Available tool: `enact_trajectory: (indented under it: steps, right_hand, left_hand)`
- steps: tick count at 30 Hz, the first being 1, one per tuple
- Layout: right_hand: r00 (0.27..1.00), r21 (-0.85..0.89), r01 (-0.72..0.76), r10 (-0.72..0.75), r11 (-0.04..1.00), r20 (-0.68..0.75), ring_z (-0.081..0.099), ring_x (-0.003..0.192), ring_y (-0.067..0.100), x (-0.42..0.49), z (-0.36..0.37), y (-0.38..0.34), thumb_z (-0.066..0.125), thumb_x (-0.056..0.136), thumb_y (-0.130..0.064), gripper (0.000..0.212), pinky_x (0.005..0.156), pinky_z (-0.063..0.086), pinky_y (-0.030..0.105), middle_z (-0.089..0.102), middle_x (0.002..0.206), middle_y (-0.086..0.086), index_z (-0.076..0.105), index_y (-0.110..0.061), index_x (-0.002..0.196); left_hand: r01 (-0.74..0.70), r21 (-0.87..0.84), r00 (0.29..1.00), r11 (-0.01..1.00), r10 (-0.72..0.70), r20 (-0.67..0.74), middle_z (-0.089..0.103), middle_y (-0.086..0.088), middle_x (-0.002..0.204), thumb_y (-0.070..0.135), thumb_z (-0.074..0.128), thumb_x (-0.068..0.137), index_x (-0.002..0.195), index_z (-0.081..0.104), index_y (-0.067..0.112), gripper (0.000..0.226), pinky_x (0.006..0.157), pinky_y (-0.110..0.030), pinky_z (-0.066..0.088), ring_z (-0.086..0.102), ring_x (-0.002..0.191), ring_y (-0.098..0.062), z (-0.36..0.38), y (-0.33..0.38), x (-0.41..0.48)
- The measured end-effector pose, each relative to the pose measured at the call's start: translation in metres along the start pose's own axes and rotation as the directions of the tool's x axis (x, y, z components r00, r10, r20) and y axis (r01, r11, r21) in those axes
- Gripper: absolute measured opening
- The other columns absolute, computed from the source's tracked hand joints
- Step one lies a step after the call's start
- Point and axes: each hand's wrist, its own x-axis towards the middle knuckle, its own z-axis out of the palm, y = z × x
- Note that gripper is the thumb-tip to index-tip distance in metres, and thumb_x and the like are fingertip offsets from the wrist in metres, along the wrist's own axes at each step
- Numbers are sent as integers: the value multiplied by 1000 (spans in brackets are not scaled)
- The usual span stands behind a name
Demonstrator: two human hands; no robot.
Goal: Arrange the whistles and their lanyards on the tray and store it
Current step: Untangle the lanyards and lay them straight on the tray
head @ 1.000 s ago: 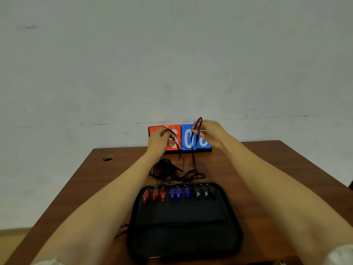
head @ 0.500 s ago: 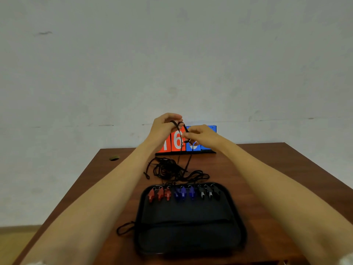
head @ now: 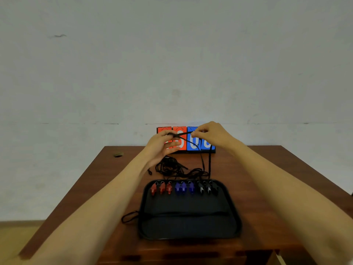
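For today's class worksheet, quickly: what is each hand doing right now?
Left hand: pinches the black lanyard.
Right hand: pinches the same lanyard.

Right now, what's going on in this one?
A person's left hand and right hand hold a black lanyard cord stretched between them above the brown wooden table. Its strands hang down towards the black plastic tray, where nine small red, blue and black whistles lie in a row. More black cords lie tangled behind the tray.
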Motion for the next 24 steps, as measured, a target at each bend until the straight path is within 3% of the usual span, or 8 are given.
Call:
enact_trajectory:
  steps: [2, 6, 11, 13, 16, 19, 21, 24]
  right_hand:
    - [999, -31, -20, 19, 999, -27, 40, 53, 3, -6, -2, 1, 62, 90, -32, 24, 50, 30, 12, 56, 73, -10, 73, -12, 94]
    - [995, 16, -100, 100, 995, -19, 55, 60, 13, -17, -5, 2, 64, 89, -25, 21, 54, 42, 17, 67, 78, 2, 72, -7, 96]
    - [984, 94, -16, 32, 995, -176, 64, 67, 12, -28, -6, -2, 55, 93, -12, 21, 65, 52, 16, 70, 87, 6, 68, -8, 110]
    - [977, 74, 28, -11, 997, -212, 63, 62, 11, -35, -7, -6, 47, 95, -9, 24, 63, 51, 13, 70, 81, 5, 67, -13, 105]
    - [991, 51, 74, -68, 996, -114, 62, 62, 9, -44, -9, -13, 39, 96, -7, 30, 62, 49, 12, 66, 72, -3, 66, -17, 104]
    - [995, 94, 85, -80, 992, -63, 62, 59, 4, -48, -9, -16, 40, 95, -5, 30, 64, 49, 14, 65, 68, -2, 67, -19, 98]
    - [995, 115, 83, -75, 990, -72, 62, 60, 4, -49, -10, -16, 40, 94, -4, 31, 65, 51, 16, 66, 71, 1, 66, -19, 96]
    - [993, 89, 55, -45, 994, -112, 62, 65, 8, -51, -14, -12, 39, 95, -4, 30, 74, 53, 25, 66, 76, 0, 66, -16, 99]
  left_hand:
    - [-14, 96, 999, 995, 11, 36, 67, -5, 87, 5, 46, 97, 98, 63, 14, 20, 70, -27, 55, 63, 73, -16, -2, -4, -6]
    - [-41, 325, 999, 945, 38, 13, 66, -2, 97, -5, 51, 90, 94, 69, 15, 27, 77, -26, 53, 62, 84, -16, -7, -11, -17]
    - [-41, 427, 998, 903, 53, -16, 65, 3, 100, -7, 50, 87, 83, 66, 17, 30, 81, -25, 48, 58, 104, -15, -7, -11, -27]
    - [-55, 412, 996, 909, 78, -38, 63, 2, 106, -4, 53, 87, 90, 64, 21, 27, 87, -29, 49, 57, 110, -18, -2, -11, -28]
    - [-82, 356, 996, 931, 87, 1, 58, 1, 120, 14, 64, 87, 110, 58, 29, 28, 100, -36, 46, 55, 119, -19, 10, -14, -28]
    - [-91, 469, 994, 879, 49, 100, 51, 2, 132, 32, 70, 83, 134, 44, 27, 58, 106, -37, 40, 50, 123, -15, 28, -22, -28]
    - [-91, 558, 992, 825, 26, 124, 56, 0, 124, 32, 62, 89, 133, 46, 22, 48, 107, -38, 40, 52, 121, -17, 39, -29, -31]
    - [-102, 589, 987, 802, 6, 163, 67, -1, 87, 24, 52, 96, 102, 62, 16, 14, 98, -35, 47, 64, 93, -17, 45, -38, -35]
